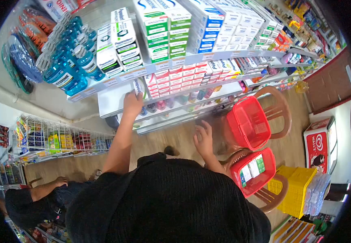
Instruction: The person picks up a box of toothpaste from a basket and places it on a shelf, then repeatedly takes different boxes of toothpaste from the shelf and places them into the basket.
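My left hand (133,103) is closed on a white toothpaste box (138,86) at the left end of the lower shelf (112,100). Right beside that box stand stacks of red and white toothpaste boxes (175,81). My right hand (203,137) hangs over the floor with its fingers apart and nothing in it, left of an upper red basket (248,121). Green and white boxes (253,169) lie in a lower red basket (269,178).
Blue mouthwash bottles (68,75) and stacked toothpaste boxes (157,38) fill the upper shelf. Brown plastic chairs (285,121) stand under the baskets, with a yellow crate (291,190) behind. Another person (41,202) is at the lower left, near a wire rack (62,139).
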### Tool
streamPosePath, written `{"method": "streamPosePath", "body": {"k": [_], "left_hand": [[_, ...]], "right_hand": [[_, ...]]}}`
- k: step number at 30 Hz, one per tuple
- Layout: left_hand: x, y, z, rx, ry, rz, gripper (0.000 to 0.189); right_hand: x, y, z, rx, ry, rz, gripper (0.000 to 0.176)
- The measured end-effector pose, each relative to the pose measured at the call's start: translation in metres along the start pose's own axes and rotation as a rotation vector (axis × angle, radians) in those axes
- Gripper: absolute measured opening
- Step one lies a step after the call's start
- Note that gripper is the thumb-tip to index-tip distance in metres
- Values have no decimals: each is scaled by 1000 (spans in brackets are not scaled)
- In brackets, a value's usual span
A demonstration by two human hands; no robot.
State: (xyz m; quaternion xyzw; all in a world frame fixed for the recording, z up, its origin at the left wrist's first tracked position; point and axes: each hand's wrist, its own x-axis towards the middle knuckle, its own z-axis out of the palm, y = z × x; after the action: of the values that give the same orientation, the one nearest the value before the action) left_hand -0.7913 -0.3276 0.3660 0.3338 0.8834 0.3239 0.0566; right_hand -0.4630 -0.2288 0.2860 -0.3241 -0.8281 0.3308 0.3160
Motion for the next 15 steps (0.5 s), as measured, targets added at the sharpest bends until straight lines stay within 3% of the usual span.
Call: {"method": "streamPosePath", "body": {"k": [2, 4, 6, 9, 10, 12, 15], "left_hand": [[-3, 2, 1, 12, -43, -2, 40], [-17, 16, 1, -16, 96, -65, 50], [-25, -5, 27, 8, 303, 84, 59], [-73, 35, 48, -227, 458, 200, 67], [-91, 51, 58, -393, 461, 221, 69], [-119, 47, 91, 36, 397, 200, 75], [-166, 47, 165, -71, 180, 253, 79]], "right_hand": [[-7, 6, -8, -8, -14, 23, 31], [-15, 15, -18, -24, 10, 29, 30], [-26, 28, -30, -50, 56, 56, 30], [-52, 57, -50, -104, 130, 120, 29], [-63, 68, -58, -53, 95, 207, 29], [-89, 88, -76, -11, 115, 348, 28], [-131, 117, -108, -77, 170, 482, 29]]}}
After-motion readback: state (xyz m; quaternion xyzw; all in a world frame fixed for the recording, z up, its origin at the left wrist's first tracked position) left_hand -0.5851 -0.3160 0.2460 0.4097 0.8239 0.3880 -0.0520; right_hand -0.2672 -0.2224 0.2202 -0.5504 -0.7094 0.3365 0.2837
